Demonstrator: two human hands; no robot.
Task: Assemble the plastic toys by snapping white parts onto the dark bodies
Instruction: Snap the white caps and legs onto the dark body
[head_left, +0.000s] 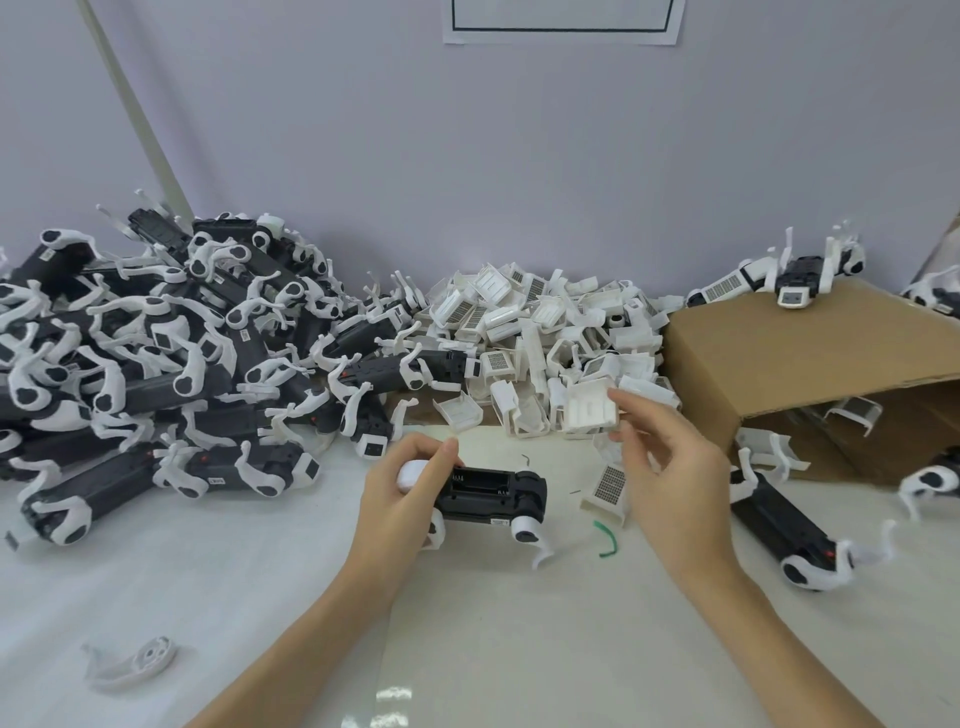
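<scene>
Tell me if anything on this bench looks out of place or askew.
Two things stand out. A single white leg piece lies alone near the front left of the table, far from the piles. A small green curved scrap lies beside the dark body held in the left hand, unlike any toy part nearby.

bright, even | soft shadows | edges bowed | slight blur

No text, brand or number is legible anywhere. A small white label (502, 520) on the side of the dark toy body (491, 493) carries print too small to read. The white sheet of paper (563, 21) taped to the wall shows only a dark rectangular outline, with no words.
</scene>
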